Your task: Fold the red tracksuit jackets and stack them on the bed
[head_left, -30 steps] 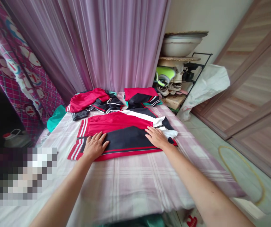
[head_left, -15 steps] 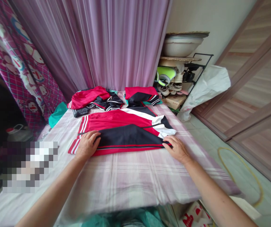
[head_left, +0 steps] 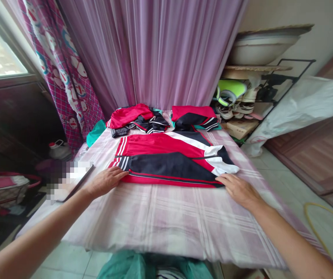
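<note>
A red, black and white track jacket (head_left: 160, 144) lies zipped on the bed, its black near sleeve (head_left: 166, 164) laid across the front. My left hand (head_left: 105, 182) is at the striped cuff, its fingers closed over the sleeve's near edge; the thumb is hard to make out. At the shoulder end, beside the white collar, my right hand (head_left: 238, 190) pinches the jacket's near corner. Behind it, to the left, sits a crumpled red and black garment pile (head_left: 134, 117). A folded red garment (head_left: 194, 112) with a black striped sleeve lies at the back right.
A plaid sheet (head_left: 160, 221) covers the bed. At its left edge lies a blurred-out flat object (head_left: 76, 178). Purple curtains (head_left: 160, 54) hang behind. To the right stands a rack holding shoes (head_left: 244, 106) and a large basin (head_left: 262, 48), with a white plastic bag (head_left: 306, 108) beside it.
The view has turned left, shifting the scene rightward. My left hand has slid toward the sleeve's near edge, uncovering the cuff's white stripes. My right hand stays at the shoulder corner.
</note>
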Available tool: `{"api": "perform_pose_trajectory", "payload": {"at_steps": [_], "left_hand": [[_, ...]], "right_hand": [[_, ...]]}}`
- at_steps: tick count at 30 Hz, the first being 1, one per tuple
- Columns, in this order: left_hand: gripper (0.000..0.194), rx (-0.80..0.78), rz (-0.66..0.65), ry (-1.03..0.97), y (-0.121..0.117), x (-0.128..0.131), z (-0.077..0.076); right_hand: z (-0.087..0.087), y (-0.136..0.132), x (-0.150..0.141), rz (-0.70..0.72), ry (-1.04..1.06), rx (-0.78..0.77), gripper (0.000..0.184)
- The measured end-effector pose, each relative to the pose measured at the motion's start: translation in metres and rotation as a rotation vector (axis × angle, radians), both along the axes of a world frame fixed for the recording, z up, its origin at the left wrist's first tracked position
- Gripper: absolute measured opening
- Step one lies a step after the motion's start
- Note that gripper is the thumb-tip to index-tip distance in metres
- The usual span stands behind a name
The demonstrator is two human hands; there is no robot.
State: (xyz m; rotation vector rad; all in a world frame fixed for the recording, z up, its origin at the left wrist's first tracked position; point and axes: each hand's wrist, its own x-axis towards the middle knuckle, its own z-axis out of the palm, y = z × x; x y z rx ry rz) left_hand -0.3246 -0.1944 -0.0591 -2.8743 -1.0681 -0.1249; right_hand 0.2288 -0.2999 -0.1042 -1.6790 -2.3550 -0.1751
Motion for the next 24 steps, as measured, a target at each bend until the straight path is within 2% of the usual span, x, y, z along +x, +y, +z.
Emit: {"api": "perform_pose_trajectory", "payload": {"at_steps": [4, 7, 12, 16, 18, 20, 22, 24], "left_hand": [[0.043, 0.012, 0.026, -0.023, 0.000, 0.004, 0.004], [0.043, -0.003, 0.003, -0.037, -0.006, 0.001, 0.003], [0.044, -0.095, 0.009, -0.032, -0.014, -0.002, 0.012], [0.034, -0.120, 0.059, -0.084, -0.007, 0.010, 0.029], [0.040, -0.088, 0.098, -0.143, 0.000, 0.029, 0.032], [0.045, -0.066, 0.105, -0.188, 0.009, 0.055, 0.027], [0.046, -0.051, 0.138, -0.193, 0.016, 0.083, 0.014], [0.047, -0.039, 0.238, -0.157, 0.021, 0.106, -0.003]], "right_hand": [[0.008, -0.004, -0.005, -0.041, -0.031, 0.055, 0.039], [0.010, -0.015, -0.005, -0.028, -0.013, 0.039, 0.039], [0.013, -0.027, 0.001, -0.077, 0.011, -0.098, 0.049], [0.037, -0.017, -0.002, -0.087, 0.015, -0.236, 0.056], [0.052, -0.002, -0.023, -0.072, 0.091, -0.200, 0.053], [0.061, 0.019, -0.062, -0.082, 0.187, -0.107, 0.048], [0.060, 0.041, -0.114, -0.083, 0.263, -0.034, 0.048], [0.051, 0.060, -0.167, -0.014, 0.282, -0.040, 0.049]]}}
